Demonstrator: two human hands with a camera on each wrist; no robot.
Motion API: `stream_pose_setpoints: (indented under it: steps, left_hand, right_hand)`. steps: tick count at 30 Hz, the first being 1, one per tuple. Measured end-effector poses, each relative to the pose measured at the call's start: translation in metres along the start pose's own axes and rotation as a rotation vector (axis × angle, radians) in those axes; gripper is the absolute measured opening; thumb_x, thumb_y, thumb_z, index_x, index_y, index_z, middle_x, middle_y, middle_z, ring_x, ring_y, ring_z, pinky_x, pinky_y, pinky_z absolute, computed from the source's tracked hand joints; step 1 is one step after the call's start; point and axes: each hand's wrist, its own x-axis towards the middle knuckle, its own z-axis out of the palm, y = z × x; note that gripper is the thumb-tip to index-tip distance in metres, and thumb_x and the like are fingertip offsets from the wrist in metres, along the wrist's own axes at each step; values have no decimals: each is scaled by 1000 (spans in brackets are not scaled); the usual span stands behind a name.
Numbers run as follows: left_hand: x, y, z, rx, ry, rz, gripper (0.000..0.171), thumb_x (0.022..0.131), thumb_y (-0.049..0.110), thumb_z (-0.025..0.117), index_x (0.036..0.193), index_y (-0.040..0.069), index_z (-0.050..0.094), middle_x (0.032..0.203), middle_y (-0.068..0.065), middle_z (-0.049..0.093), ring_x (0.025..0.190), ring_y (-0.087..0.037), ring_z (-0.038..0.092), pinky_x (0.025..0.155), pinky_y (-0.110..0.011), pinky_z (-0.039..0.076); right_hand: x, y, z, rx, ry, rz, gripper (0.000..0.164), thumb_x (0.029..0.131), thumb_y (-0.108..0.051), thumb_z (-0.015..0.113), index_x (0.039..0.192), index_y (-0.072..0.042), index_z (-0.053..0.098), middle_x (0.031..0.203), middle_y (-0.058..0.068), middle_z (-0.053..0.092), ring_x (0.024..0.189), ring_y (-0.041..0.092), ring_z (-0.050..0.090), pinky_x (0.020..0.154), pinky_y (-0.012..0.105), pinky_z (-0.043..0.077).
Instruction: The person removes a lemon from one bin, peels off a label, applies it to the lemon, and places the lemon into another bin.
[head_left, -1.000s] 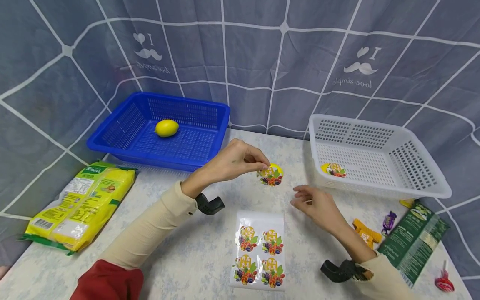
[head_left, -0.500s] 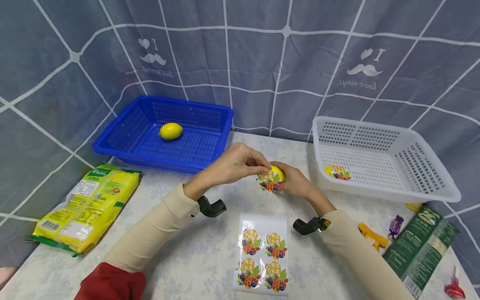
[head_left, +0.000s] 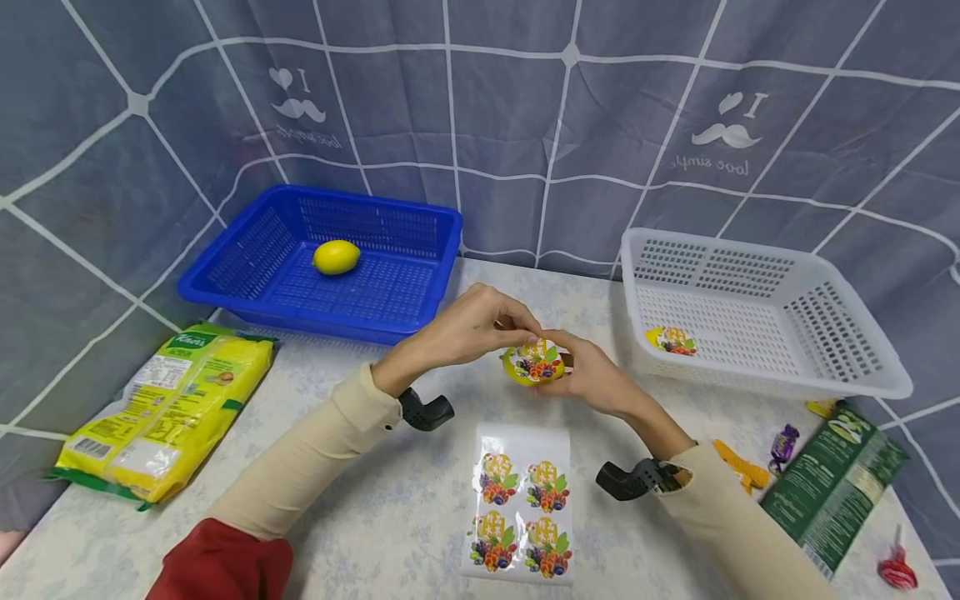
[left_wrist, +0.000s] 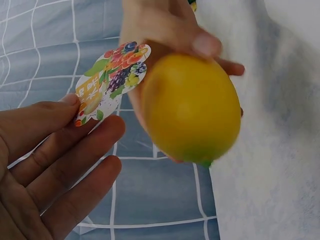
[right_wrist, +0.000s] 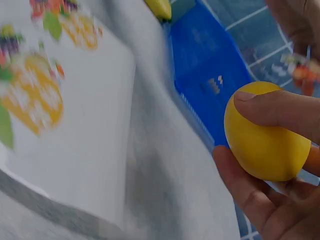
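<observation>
My left hand (head_left: 468,329) pinches a fruit-printed sticker (left_wrist: 112,82) by its edge, between thumb and forefinger. The other fingers of that hand spread out below the sticker in the left wrist view. A yellow lemon (left_wrist: 192,107) with a green tip is in my right hand (head_left: 600,375), gripped between thumb and fingers. In the head view the sticker overlaps the lemon (head_left: 517,373) and hides much of it. The left wrist view shows the sticker close beside the lemon; whether they touch I cannot tell.
A sticker sheet (head_left: 519,504) lies in front of the hands. At the back left a blue basket (head_left: 318,308) holds another lemon (head_left: 336,257). The white basket (head_left: 757,375) at right contains a stickered lemon (head_left: 670,340). Packets (head_left: 168,408) and sweets (head_left: 783,446) lie on both sides.
My right hand has come in from the right, taken hold of the lemon behind the sticker and turned it. The left hand keeps pinching the sticker, nearly in place.
</observation>
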Motion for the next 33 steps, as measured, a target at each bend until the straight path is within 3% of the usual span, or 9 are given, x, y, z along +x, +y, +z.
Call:
stream_pose_setpoints:
  steps: [5, 13, 22, 25, 29, 33]
  left_hand:
    - [1, 1, 2, 34, -22, -1, 9, 92, 6, 69, 94, 4, 78, 88, -1, 75, 75, -7, 65, 71, -20, 54]
    - [2, 1, 3, 44, -25, 13, 10, 92, 6, 69, 95, 4, 78, 91, -2, 75, 81, -7, 67, 72, -19, 55]
    - [1, 2, 5, 83, -34, 25, 10, 92, 8, 69, 97, 5, 78, 93, -1, 75, 83, -6, 66, 70, -21, 53]
    - [0, 2, 6, 89, -41, 22, 11, 92, 8, 69, 98, 6, 78, 93, 0, 75, 83, -6, 66, 70, -21, 53]
    - [-1, 2, 6, 92, -42, 14, 11, 92, 7, 69, 97, 6, 78, 92, 0, 75, 82, -5, 66, 69, -20, 53]
    - [-3, 9, 5, 207, -2, 0, 11, 93, 13, 70, 96, 9, 79, 89, 3, 75, 77, -5, 65, 63, -20, 51]
  right_hand:
    - [-11, -9, 4, 181, -54, -10, 73, 79, -5, 81, 144, -10, 47, 128, 10, 61, 107, 26, 63, 84, 34, 54]
    - [-19, -19, 3, 303, -95, 16, 77, 80, -9, 82, 147, -14, 43, 131, 10, 59, 113, 29, 59, 88, 37, 53]
    - [-21, -17, 3, 250, -53, -8, 63, 88, -18, 75, 145, -16, 48, 149, -1, 44, 141, 20, 33, 113, 52, 27]
    - [-21, -17, 4, 251, -59, 2, 64, 88, -17, 75, 145, -15, 48, 145, 1, 49, 136, 21, 41, 110, 49, 33]
    - [-23, -18, 4, 263, -75, 17, 65, 89, -14, 74, 147, -13, 45, 134, 7, 58, 118, 25, 57, 96, 40, 49]
    - [-24, -18, 4, 253, -72, 18, 63, 88, -15, 74, 145, -14, 48, 133, 6, 59, 119, 25, 57, 96, 40, 48]
